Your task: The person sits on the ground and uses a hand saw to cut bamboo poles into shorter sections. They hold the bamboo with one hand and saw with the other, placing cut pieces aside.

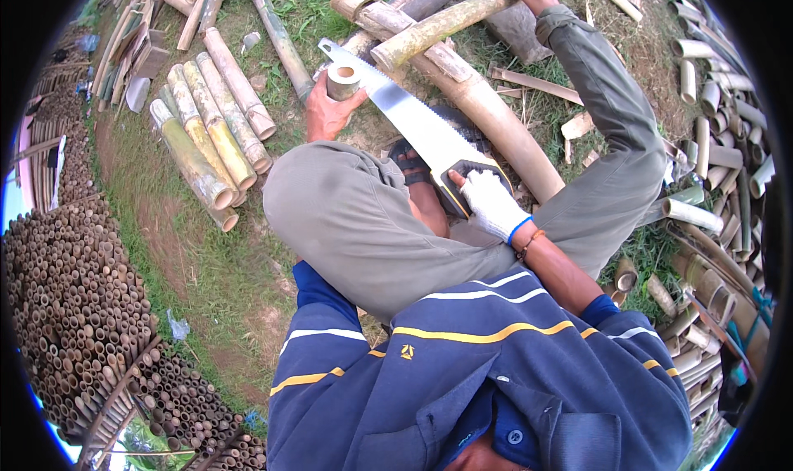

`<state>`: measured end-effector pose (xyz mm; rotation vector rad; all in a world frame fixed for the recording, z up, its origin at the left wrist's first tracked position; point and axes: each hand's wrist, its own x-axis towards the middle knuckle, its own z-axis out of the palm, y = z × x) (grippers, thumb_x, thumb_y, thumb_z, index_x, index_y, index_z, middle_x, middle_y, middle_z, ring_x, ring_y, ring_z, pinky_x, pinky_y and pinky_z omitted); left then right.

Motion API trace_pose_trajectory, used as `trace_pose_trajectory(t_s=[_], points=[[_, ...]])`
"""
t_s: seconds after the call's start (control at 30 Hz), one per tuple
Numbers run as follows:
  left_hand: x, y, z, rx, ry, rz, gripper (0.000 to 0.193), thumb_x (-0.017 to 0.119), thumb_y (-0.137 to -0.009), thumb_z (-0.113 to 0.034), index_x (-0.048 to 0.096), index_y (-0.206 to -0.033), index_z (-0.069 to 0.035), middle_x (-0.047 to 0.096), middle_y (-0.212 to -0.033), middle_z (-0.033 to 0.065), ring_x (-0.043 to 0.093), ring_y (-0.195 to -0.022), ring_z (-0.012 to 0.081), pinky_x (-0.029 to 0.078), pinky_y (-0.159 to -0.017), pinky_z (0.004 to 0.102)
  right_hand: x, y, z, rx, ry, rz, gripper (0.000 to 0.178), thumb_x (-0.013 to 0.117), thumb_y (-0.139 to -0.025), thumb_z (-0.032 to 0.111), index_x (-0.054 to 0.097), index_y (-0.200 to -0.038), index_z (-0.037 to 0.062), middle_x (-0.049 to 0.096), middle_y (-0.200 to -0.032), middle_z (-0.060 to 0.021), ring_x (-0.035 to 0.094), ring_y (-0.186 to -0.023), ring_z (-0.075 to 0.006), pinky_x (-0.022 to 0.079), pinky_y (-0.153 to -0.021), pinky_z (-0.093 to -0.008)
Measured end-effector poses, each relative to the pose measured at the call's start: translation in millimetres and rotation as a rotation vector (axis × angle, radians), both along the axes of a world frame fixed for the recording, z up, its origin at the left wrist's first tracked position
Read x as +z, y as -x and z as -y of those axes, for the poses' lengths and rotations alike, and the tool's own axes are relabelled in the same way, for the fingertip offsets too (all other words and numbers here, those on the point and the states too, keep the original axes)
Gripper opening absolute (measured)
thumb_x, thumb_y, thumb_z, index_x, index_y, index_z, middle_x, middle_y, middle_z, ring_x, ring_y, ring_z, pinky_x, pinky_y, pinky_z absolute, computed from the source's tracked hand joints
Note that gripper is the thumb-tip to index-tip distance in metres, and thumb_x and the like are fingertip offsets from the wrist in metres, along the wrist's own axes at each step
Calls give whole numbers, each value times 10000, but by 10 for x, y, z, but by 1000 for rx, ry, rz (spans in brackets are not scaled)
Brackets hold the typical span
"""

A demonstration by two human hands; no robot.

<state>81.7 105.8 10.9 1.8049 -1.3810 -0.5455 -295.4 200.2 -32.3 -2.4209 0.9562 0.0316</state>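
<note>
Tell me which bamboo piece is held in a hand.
The short bamboo section in the left hand, its pale ring-shaped end facing the camera, beside the handsaw; no other bamboo piece is held.

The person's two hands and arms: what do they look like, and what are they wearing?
The left hand is bare. The right hand wears a white glove with a blue edge at the wrist, and a thin brownish-orange bracelet sits just behind it. The navy sleeves have white and yellow stripes, with brighter blue cloth at their ends.
</note>
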Motion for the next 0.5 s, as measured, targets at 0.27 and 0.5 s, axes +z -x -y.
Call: trace_pose_trajectory(t_s=[0.27,0.5], points=[[-266,68,21,-24,-448,-593,870,953,-847,-519,633,-1456,13,746,-1331,132,718,-1200,252,557,-1049,422,-241,-32,0,-168,-95,55,501,818,-854,253,685,-1276,17,675,-1225,-272,664,-1158,-469,559,-984,-535],[-893,99,-168,-88,-743,-1118,785,846,-978,-503,535,-1539,-49,689,-1410,112,700,-1282,260,568,-1122,482,254,-791,389,-467,-680,522,882,889,-929,448,515,-1562,-38,683,-1313,-253,703,-1130,-286,580,-944,-391]])
